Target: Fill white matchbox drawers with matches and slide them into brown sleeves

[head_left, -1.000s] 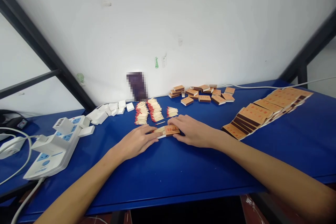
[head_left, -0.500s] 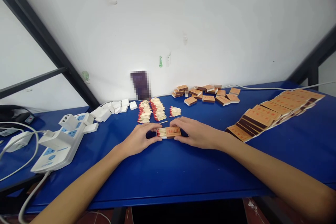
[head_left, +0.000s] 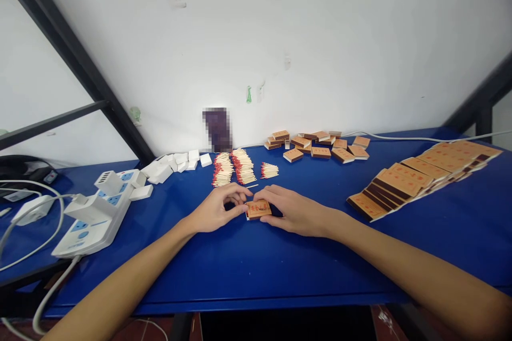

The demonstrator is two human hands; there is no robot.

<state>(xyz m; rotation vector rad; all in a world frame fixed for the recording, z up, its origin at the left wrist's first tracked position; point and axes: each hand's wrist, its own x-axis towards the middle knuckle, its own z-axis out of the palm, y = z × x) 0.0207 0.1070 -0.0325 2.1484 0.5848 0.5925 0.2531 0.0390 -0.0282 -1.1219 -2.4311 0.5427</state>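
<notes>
A small tan matchbox (head_left: 260, 210) with red lettering lies between my hands, its drawer almost wholly inside the sleeve. My right hand (head_left: 296, 210) grips it from the right, thumb along the near side and fingers at the far side. The thumb of my left hand (head_left: 220, 208) presses against the left end, with the other fingers curled above and behind it. Just beyond are two large heaps of red-tipped matches (head_left: 244, 167), a smaller pile of matches (head_left: 269, 170) and one loose match (head_left: 253, 186).
Behind lie several closed matchboxes (head_left: 320, 152). Flattened matchbox sleeves (head_left: 404, 181) overlap along the right. White drawers (head_left: 160, 172) are heaped at the back left, beside a power strip (head_left: 86, 234) with plugs and cables. A white wall stands behind the blue table (head_left: 248, 272).
The drawer, half out with matches showing before, has slid into the sleeve. My left hand has moved in toward the box, and the matches inside are now hidden.
</notes>
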